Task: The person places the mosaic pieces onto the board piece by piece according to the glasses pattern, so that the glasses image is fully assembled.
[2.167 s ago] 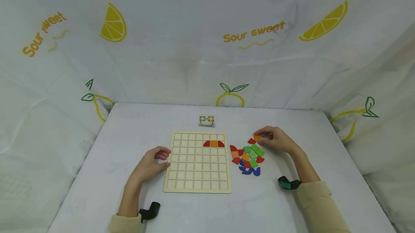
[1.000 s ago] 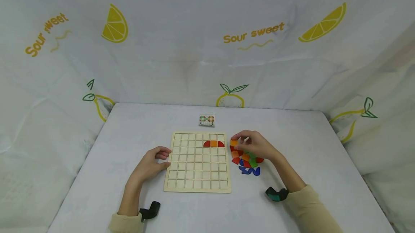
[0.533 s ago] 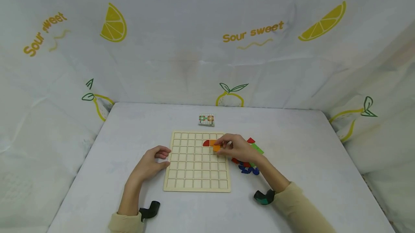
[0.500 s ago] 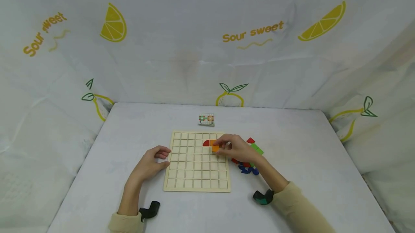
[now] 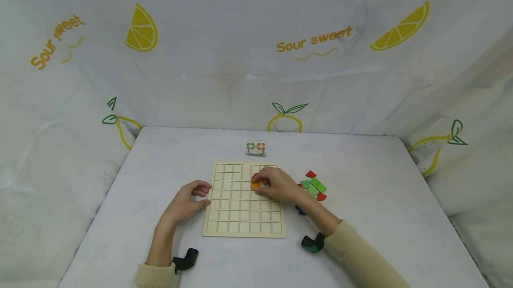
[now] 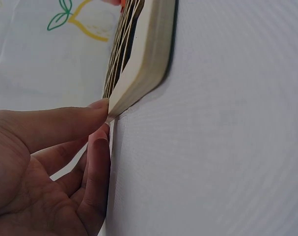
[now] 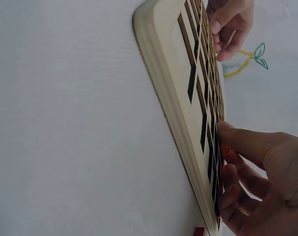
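A pale wooden grid board (image 5: pixel 239 217) lies flat on the table. My right hand (image 5: pixel 278 184) pinches an orange square tile (image 5: pixel 255 186) between thumb and fingers, at a cell in the board's upper right part. Just above that tile, a red curved piece (image 5: pixel 254 176) sits in the grid, partly hidden by the fingers; cells farther right are covered by the hand. At the board's left edge, the thumb and fingertips of my left hand (image 5: pixel 186 202) touch the rim. The left wrist view shows that thumb against the board's edge (image 6: pixel 151 54), with the other fingers loosely bent.
Right of the board lie loose green squares (image 5: pixel 314 184), red pieces (image 5: pixel 311 174) and blue pieces (image 5: pixel 300 210), partly behind my right arm. A small card with a coloured pattern (image 5: pixel 255 147) lies beyond the board. A printed white cloth (image 5: pixel 224 79) hangs behind the table.
My right hand has carried the orange square tile leftward from the loose pieces onto the board, down to a cell below the red curved piece. My left hand has stayed at the board's edge.
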{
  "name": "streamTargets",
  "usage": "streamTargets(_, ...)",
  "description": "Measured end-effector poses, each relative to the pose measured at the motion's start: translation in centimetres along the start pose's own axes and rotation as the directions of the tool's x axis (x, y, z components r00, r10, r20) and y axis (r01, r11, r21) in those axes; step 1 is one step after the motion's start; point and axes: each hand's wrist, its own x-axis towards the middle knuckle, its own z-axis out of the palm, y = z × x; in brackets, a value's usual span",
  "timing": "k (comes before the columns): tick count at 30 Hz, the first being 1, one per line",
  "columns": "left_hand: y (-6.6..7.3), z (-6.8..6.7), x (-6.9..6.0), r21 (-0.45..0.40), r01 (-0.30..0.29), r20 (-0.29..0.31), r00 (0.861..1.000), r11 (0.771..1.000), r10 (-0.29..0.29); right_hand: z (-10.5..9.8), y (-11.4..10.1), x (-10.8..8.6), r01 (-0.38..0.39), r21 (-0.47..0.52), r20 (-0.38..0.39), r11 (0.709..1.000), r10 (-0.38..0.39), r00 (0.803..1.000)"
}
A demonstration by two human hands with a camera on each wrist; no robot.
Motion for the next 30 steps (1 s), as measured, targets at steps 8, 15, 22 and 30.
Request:
streamTargets(8,0.1,0.0,0.1,-0.003,0.003,0.000,1.000,1.000,-0.003,0.1,-0.2,0.3,-0.024,-0.037,-0.016,0.999,0.023,1.000)
streamTargets(15,0.0,0.1,0.0,-0.007,0.005,0.000,1.000,1.000,-0.005,-0.1,-0.2,0.0,-0.014,-0.019,-0.007,1.000,0.014,1.000)
streamTargets(22,-0.1,0.1,0.1,0.000,-0.003,-0.005,1.000,1.000,0.003,-0.3,-0.1,-0.4,-0.054,0.059,-0.019,0.997,0.055,0.998)
streamTargets(30,0.0,0.1,0.0,-0.004,-0.003,-0.006,1.000,1.000,0.003,-0.9,0.2,-1.5,-0.057,0.101,-0.039,0.993,0.061,0.997)
